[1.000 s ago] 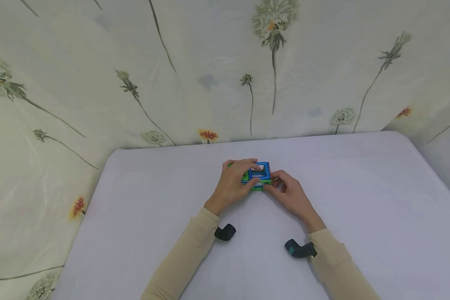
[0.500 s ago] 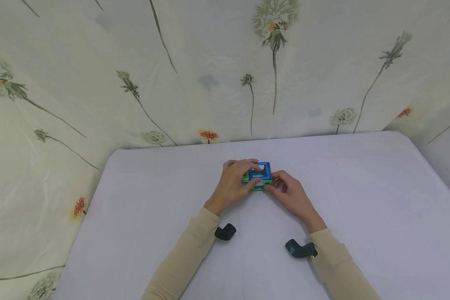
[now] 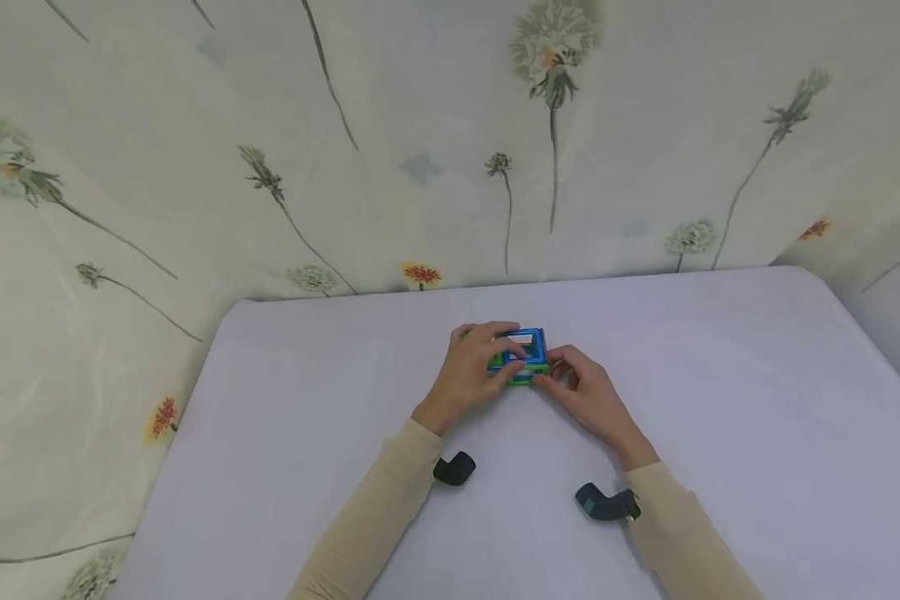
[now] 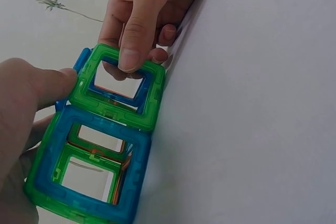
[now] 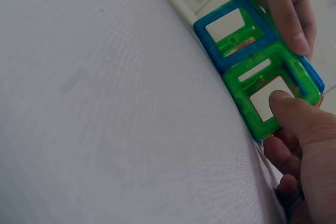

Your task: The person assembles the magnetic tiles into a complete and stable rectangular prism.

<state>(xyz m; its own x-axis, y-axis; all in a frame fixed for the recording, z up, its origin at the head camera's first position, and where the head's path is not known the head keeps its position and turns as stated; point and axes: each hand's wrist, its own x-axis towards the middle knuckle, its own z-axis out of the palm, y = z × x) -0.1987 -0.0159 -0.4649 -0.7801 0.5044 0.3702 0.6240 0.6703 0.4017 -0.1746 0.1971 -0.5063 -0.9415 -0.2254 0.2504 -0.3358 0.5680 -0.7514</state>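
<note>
A block of blue and green magnetic tiles [image 3: 542, 345], two joined box shapes with open-window frames, stands on the table towards its far edge. My left hand [image 3: 465, 362] holds it from the left, fingers over the top and thumb along the near side. At the other end, my right hand [image 3: 592, 392] pinches the block, its thumb on a green tile [image 5: 239, 98] of the near side. Beside that one, a blue tile [image 4: 139, 171] fills the other near face in the left wrist view. Part of the block's left end is hidden beneath the left hand in the head view.
The table [image 3: 720, 375] has a white cloth over it. Behind it hangs a pale curtain [image 3: 450, 217] printed with dandelions. A black wrist camera [image 3: 454, 469] sticks out at the left sleeve, another wrist camera [image 3: 606, 503] at the right.
My left index finger has slid nearer to the thumb across the block's top. Both hands keep their hold, and the whole head view has shifted slightly.
</note>
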